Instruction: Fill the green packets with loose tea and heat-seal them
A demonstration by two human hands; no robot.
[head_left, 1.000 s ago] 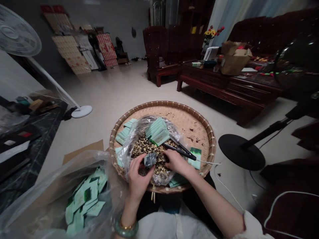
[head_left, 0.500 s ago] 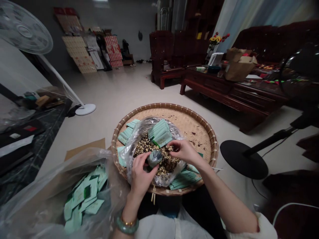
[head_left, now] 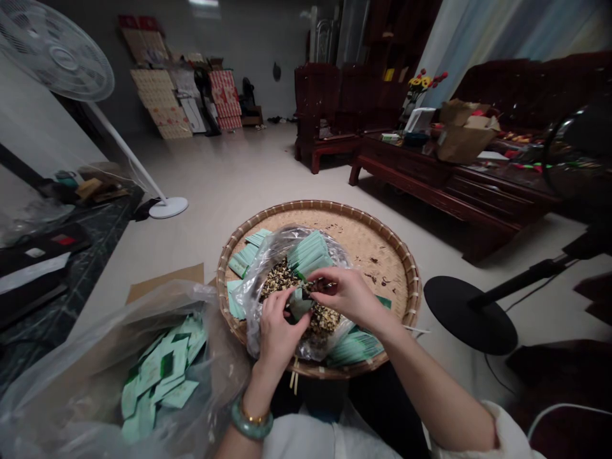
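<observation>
My left hand [head_left: 278, 328] is closed round a small light-green packet [head_left: 300, 308], its mouth tilted up over the clear plastic bag. At the packet's mouth, the fingers of my right hand [head_left: 348, 298] are pinched together; what they hold is hard to make out. Beneath both hands, a clear plastic bag [head_left: 253, 287] lies open, filled with a loose dried mix [head_left: 278, 278] of pale and dark bits. A stack of flat green packets [head_left: 310, 254] rests on the mix's far side. The bag sits in a round woven bamboo tray [head_left: 377, 242].
More green packets [head_left: 354, 346] lie in the tray at right and left. A large plastic bag [head_left: 71, 382] of green packets [head_left: 167, 366] stands at my left. A white fan [head_left: 167, 207], a black fan base [head_left: 471, 315] and a dark wooden table [head_left: 430, 185] surround the tray.
My right hand has moved left from the mix to the packet's mouth. The packet in my left hand has tilted. The camera view has shifted slightly.
</observation>
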